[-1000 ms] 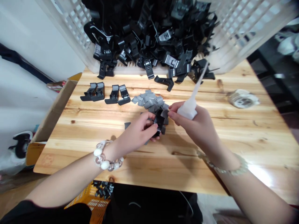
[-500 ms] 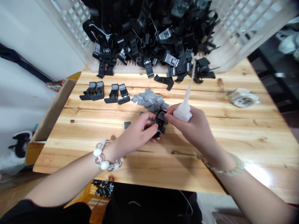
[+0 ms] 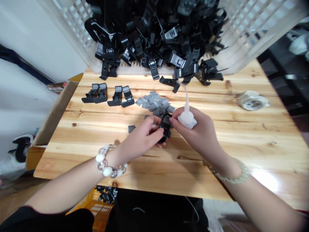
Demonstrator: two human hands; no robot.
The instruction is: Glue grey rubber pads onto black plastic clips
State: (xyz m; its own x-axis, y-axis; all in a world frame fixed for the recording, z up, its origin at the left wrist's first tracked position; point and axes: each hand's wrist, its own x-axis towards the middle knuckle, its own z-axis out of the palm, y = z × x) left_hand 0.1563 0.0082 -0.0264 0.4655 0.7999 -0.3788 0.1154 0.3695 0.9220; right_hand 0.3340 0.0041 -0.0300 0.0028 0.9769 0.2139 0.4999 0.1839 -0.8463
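Note:
My left hand (image 3: 147, 133) is closed around a black plastic clip (image 3: 165, 124), held low over the table. A grey pad lies on the clip's upper end. My right hand (image 3: 198, 129) grips a white glue bottle (image 3: 187, 119) with a long thin nozzle that points away from me. Its thumb and forefinger tips touch the edge of that clip near the pad. Just beyond the clip is a pile of small grey pads (image 3: 155, 102); one loose pad (image 3: 131, 129) lies to the left of my left hand.
A white plastic basket (image 3: 236, 62) heaped with black clips (image 3: 145, 35) stands at the back, some spilling onto the wooden table (image 3: 241, 135). Several clips (image 3: 117, 96) stand at the left. A tape roll (image 3: 252, 100) lies right. Below the front edge is an orange basket (image 3: 96, 209).
The glue bottle has tilted in my right hand, its nozzle swinging to the left and lower. My fingers stay at the clip, and my left hand has hardly moved.

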